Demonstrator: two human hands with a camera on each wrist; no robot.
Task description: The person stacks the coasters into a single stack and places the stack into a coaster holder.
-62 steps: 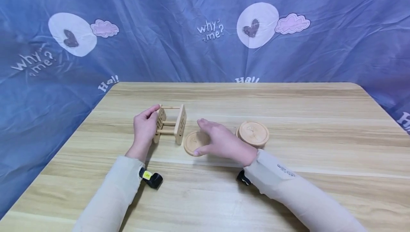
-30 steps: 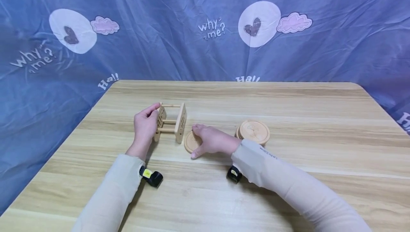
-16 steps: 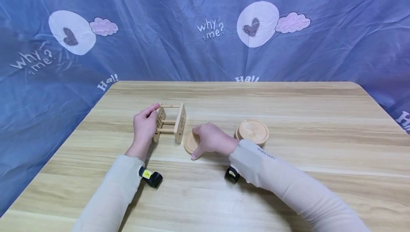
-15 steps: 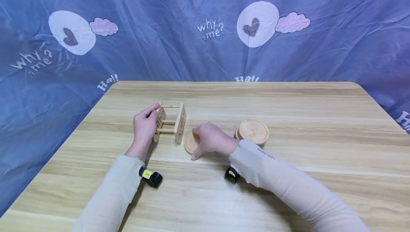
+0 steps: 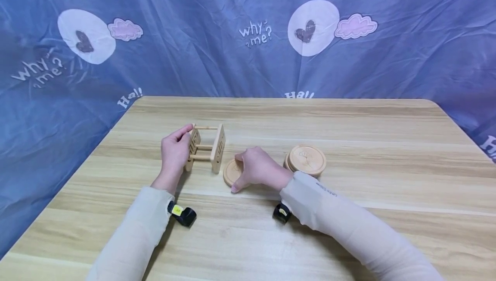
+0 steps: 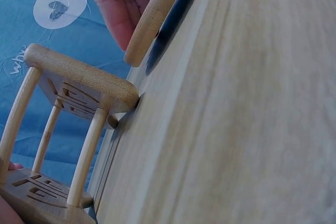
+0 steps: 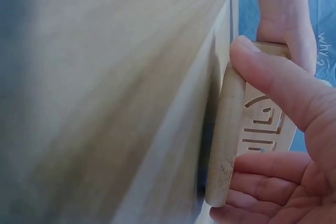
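Here, grips a small rack [image 5: 218,151] of pale wood by its left plate with the left hand [image 5: 174,154]. Built from two flat, round-cornered plates with slotted cut-outs, joined by smooth, slim rods [image 6: 87,156]. With the right hand [image 5: 260,169], pinches a round wooden disc [image 5: 232,173] by its thick rim between thumb and fingers, just beside the rack, with a dark strip between disc and table [image 5: 372,138]. Has the rack's upright right plate in the way, between disc and rods. Near the right wrist, has a staggered stack [image 5: 307,160] of similar discs, partly hidden by the beige sleeve [image 5: 345,225]. Works over streaky, light wood grain. Faces a creased blue cloth [image 5: 221,57] printed with white lettering and pink clouds.
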